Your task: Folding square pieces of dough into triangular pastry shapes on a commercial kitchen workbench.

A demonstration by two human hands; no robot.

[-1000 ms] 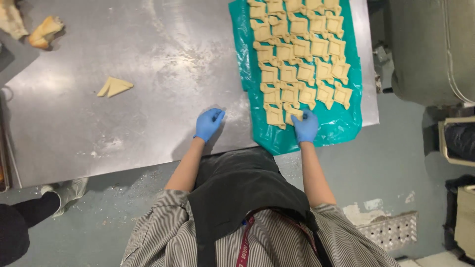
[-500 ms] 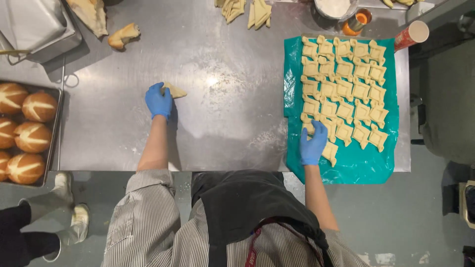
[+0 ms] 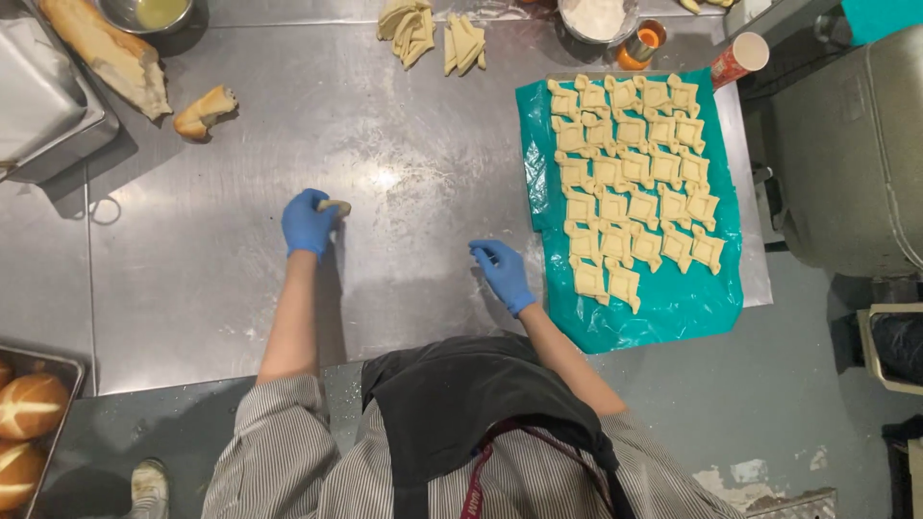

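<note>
Left hand (image 3: 308, 223) pinches a dough piece (image 3: 334, 206) on the steel table (image 3: 240, 154); bare steel all around that grip, open lane to its right as far as the right hand (image 3: 502, 273), which rests with fingers loose on bare table. Just right of the right hand: teal sheet (image 3: 673, 312) packed with folded pastries (image 3: 630, 173), no gap between rows, only its near edge free. Far up from the left grip: folded dough stack (image 3: 433, 34), bread chunk (image 3: 204, 111), baguette (image 3: 101, 53), metal tray (image 3: 43, 106) at the left. Beyond the sheet: flour bowl (image 3: 596, 17), small tin (image 3: 636, 45), paper cup (image 3: 740, 58). Near-left corner: tray of buns (image 3: 29, 413).
</note>
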